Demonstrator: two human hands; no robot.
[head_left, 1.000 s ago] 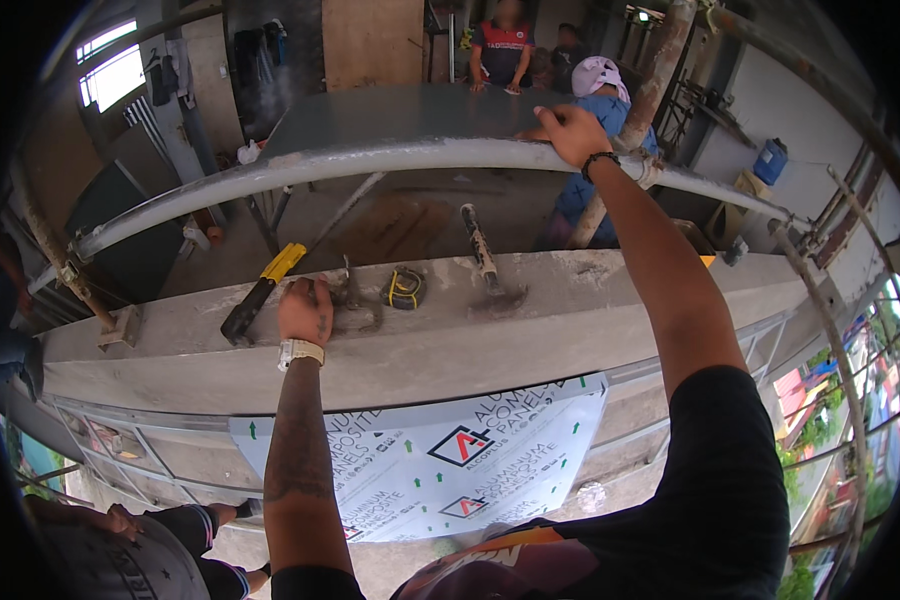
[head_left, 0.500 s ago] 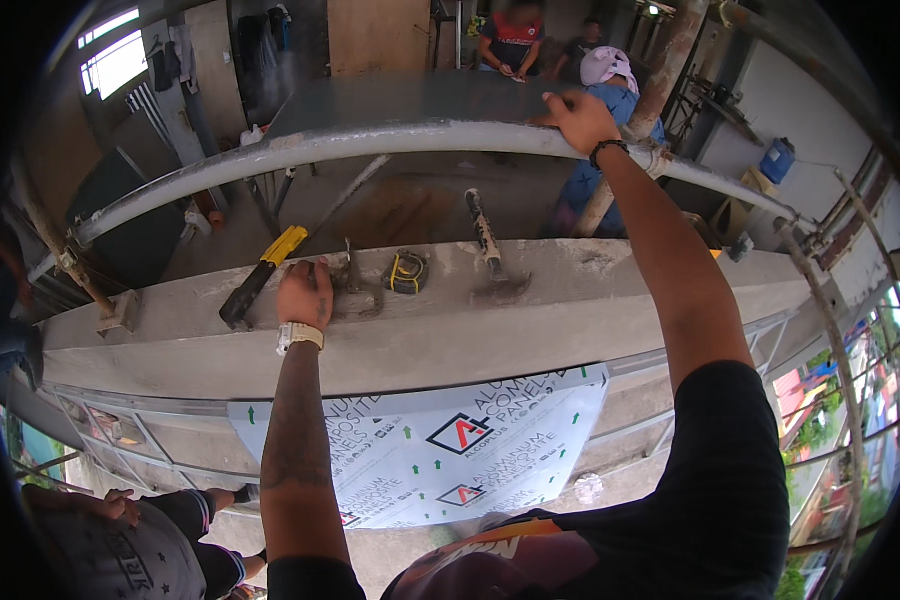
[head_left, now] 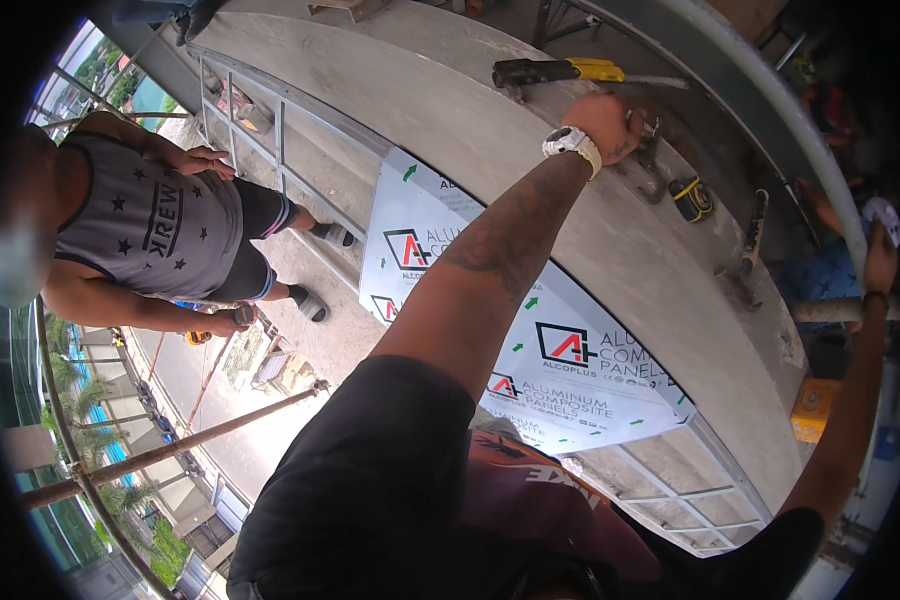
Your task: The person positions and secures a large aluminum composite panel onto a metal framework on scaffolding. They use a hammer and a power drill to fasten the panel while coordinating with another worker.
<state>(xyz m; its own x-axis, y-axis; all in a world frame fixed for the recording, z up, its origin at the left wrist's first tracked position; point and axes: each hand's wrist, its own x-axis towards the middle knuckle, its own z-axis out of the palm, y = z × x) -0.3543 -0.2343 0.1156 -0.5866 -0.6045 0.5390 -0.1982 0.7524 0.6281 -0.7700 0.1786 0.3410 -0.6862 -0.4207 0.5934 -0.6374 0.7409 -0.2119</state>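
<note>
My left hand [head_left: 605, 130], with a white watch, has curled fingers at the concrete ledge [head_left: 670, 250], against a metal piece I cannot make out. Behind it lies a black-and-yellow tool [head_left: 560, 72]. A black-and-yellow tape measure [head_left: 690, 199] and a hammer [head_left: 751, 240] with a worn handle lie farther along the ledge. My right hand [head_left: 878, 255], at the right rim of the view, is closed on the curved grey pipe rail [head_left: 810, 120]. Below the ledge is a white film-covered panel [head_left: 580, 390] on a metal frame [head_left: 280, 120].
A co-worker [head_left: 150, 205] in a grey tank top stands at left on the lower surface, holding a yellow-and-black power tool [head_left: 202, 325]. Scaffold poles [head_left: 170, 450] edge a drop toward street and greenery. A yellow container [head_left: 815, 410] is at right; blurred people show beyond the rail.
The view has swung left and rotated, bringing the co-worker fully in and pushing my right hand to the rim. Both my hands stay at the ledge and rail.
</note>
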